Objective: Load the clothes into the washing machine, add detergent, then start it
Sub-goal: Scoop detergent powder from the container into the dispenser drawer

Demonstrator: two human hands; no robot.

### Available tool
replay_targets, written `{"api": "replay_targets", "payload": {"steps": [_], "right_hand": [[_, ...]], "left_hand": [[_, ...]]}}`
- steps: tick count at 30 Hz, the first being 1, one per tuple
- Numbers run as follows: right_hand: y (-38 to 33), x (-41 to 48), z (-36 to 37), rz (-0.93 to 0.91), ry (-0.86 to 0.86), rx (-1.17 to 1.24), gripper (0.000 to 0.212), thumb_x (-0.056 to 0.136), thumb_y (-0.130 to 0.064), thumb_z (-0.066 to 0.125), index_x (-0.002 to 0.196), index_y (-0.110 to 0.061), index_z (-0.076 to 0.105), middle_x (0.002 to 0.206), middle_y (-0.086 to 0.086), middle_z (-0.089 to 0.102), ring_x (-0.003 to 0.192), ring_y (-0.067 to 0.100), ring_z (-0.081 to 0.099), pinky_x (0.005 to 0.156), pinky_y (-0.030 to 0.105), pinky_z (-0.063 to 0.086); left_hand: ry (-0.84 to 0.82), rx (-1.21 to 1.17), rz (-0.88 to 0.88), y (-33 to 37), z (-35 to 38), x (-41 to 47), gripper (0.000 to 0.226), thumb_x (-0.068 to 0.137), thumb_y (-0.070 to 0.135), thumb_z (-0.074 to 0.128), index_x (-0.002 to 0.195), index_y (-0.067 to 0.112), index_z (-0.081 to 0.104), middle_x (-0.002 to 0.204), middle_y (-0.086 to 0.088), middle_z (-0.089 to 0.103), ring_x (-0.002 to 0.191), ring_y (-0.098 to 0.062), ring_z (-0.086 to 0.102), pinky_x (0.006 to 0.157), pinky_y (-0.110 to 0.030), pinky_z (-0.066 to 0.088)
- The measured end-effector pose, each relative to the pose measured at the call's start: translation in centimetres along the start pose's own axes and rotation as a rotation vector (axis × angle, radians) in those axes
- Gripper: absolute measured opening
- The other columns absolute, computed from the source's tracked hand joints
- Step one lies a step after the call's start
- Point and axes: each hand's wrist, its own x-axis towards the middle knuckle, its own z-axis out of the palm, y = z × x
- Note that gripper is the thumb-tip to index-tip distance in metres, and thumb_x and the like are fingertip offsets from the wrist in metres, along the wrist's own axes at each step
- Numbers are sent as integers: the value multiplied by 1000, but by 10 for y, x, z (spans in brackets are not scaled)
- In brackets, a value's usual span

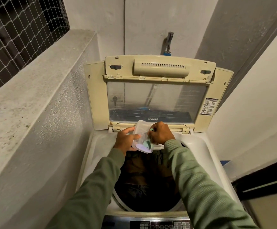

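Rising along the left side, a rough concrete ledge point(35, 100) ran below a window covered with netting point(18, 30). The top-loading washing machine point(91, 162) stood against the back wall, just beside that ledge. Its lid point(98, 96) was folded up and back, the clear panel facing the camera. Dark clothes point(147, 184) lay heaped inside the drum, filling most of the round opening. Two green sleeves point(200, 187) reached forward over the drum from the near edge. The control panel point(161, 224) sat along the near edge of the machine, partly cut off by the frame.

Over the far rim of the drum, a clear plastic container point(141, 127) was held tilted, with pale detergent powder point(141, 147) gathered in its lower end. The left hand point(125, 140) gripped the container from the left, fingers curled around its side and thumb across the top. The right hand point(161, 133) pinched the handle of a small green scoop point(146, 143), whose bowl sat inside the container just beside the powder. A metal tap point(168, 42) projected from the wall above the lid.
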Motion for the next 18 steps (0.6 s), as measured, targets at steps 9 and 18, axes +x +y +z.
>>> {"api": "replay_targets", "payload": {"steps": [9,18], "right_hand": [[5,-11,-5,349,-76,775,12,87,4,64,78,12,65,60,21,65,41,22,61,40,25,52],[29,-12,-9,457,-66,1110,8,91,-4,62,86,2,63,52,8,65,45,13,65,47,20,55]], "left_hand": [[-31,-202,-39,-1,1,-7,42,85,11,70,123,25,58,124,-9,61,101,-28,65,64,-34,58],[46,-280,-90,-16,-17,-6,38,91,19,65,128,20,57,116,-5,62,104,-28,63,72,-40,59]]}}
